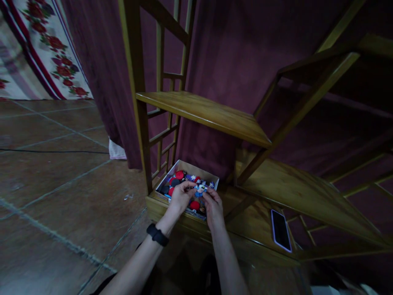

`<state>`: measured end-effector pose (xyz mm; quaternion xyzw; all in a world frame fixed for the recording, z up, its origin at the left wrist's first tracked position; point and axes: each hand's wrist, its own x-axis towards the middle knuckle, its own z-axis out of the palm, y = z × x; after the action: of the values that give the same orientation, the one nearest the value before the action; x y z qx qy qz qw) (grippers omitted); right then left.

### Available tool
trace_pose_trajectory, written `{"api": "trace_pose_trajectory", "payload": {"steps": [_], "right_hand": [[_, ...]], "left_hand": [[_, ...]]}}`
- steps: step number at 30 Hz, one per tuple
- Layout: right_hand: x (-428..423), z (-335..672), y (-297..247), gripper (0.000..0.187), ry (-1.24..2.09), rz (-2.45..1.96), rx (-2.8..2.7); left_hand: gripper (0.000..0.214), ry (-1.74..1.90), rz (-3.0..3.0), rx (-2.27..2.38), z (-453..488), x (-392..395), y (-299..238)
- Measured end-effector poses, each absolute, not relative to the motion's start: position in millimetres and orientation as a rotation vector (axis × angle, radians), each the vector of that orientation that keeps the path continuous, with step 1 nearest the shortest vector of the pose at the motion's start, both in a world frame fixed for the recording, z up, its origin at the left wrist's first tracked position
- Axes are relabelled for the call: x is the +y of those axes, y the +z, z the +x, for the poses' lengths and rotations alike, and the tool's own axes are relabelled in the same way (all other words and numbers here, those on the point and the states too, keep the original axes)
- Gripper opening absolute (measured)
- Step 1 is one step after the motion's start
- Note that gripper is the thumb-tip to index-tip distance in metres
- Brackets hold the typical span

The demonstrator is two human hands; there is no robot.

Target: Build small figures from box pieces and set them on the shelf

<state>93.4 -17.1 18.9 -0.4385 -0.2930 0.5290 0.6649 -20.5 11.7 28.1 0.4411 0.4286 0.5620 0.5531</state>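
Over a shallow white box [214, 178], I hold a small blue and white figurine [201, 189] between both hands. My left hand [181, 196], with a black band on the wrist, pinches its left side. The fingers of my right hand [213, 204] close on its right side. Several small items in red, black, blue and purple fill the box, among them a red round piece [194, 205] just below the figurine. My hands cover part of the box's contents, and most of those items are too small to name.
The box stands on the bottom board of a wooden shelf unit [202, 116], with a middle shelf above my hands. Farther right on the low board lies a phone [280, 230] in a purple case. A purple curtain [104, 73] hangs behind; a dark cable [55, 151] crosses the tiled floor.
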Motion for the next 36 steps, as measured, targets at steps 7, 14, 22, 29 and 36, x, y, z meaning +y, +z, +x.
{"api": "trace_pose_trajectory", "payload": {"steps": [7,14,22,29,36], "right_hand": [[-9.5,95.6,9.7,0.026,1.126,-1.029,-0.777],[-8.6,98.4,12.4,0.026,1.086,-1.038,-0.834],[-8.2,99.5,5.0,0.031,1.08,-1.094,-0.801],[-16.7,98.6,15.0,0.027,1.119,-1.04,-0.821],[-21.0,96.0,28.7,0.023,1.094,-1.037,-0.938]], "left_hand": [[0.019,1.366,1.096,0.932,-24.5,11.6,36.2],[0.017,1.331,1.131,0.936,-25.4,13.3,36.5],[0.035,1.26,0.908,0.983,-18.3,15.8,31.1],[0.017,1.18,0.573,0.907,-22.2,13.8,31.1],[0.004,1.034,0.28,0.782,-22.0,17.9,31.5]]}}
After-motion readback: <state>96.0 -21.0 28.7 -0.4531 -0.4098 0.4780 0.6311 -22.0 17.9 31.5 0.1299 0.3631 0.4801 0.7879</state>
